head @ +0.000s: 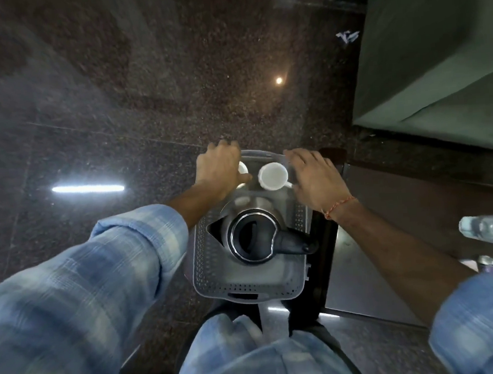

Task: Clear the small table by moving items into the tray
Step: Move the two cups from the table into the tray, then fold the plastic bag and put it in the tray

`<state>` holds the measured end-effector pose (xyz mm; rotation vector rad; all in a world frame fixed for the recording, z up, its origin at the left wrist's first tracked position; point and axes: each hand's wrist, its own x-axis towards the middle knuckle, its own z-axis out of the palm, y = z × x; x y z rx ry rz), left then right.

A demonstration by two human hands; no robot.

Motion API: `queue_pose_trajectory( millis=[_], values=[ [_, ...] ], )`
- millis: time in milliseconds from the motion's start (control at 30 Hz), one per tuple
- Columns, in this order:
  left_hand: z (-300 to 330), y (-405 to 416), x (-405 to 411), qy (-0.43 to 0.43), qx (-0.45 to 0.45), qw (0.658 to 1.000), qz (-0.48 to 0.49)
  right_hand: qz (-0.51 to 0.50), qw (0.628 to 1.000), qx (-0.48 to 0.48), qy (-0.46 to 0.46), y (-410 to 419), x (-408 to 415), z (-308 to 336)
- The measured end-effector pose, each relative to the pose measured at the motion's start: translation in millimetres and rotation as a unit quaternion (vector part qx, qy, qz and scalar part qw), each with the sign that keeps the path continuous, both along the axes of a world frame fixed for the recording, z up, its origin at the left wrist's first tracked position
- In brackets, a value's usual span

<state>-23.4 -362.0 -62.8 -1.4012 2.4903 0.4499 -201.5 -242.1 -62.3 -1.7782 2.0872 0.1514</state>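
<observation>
A grey perforated tray (206,249) rests on a small dark table (328,251) just in front of my knees. In it stands a steel kettle (253,236) with a black lid and handle. A white cup (272,176) sits at the tray's far end, and a second white cup (242,167) is half hidden under my left hand (218,168). That hand curls over the tray's far left corner, and its fingertips are out of sight. My right hand (317,178) lies with fingers apart on the far right rim, thumb beside the first cup's handle.
Two clear plastic bottles (490,231) (487,261) are at the right edge of view, by my right forearm. A green upholstered piece of furniture (435,54) fills the upper right. Dark speckled stone floor (114,94) spreads to the left and ahead.
</observation>
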Motion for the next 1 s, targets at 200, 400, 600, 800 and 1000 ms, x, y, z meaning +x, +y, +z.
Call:
queue_pose_trajectory(
  millis=[200, 400, 600, 800, 1000],
  values=[
    [76, 13, -70, 0.064, -0.038, 0.993, -0.096, -0.145, 0.989, -0.019, 0.024, 82, -69, 65],
    [129, 107, -176, 0.120, -0.037, 0.967, -0.220, -0.272, 0.958, -0.074, 0.043, 215, -136, 113],
    [139, 257, -272, 0.115, -0.026, 0.945, -0.307, -0.380, 0.919, -0.106, 0.019, 386, -200, 126],
    [145, 405, -359, 0.113, 0.000, 0.922, -0.370, -0.490, 0.864, -0.120, 0.014, 557, -255, 155],
    [152, 483, -422, 0.129, 0.026, 0.900, -0.415, -0.602, 0.783, -0.156, 0.006, 664, -292, 171]
  ],
)
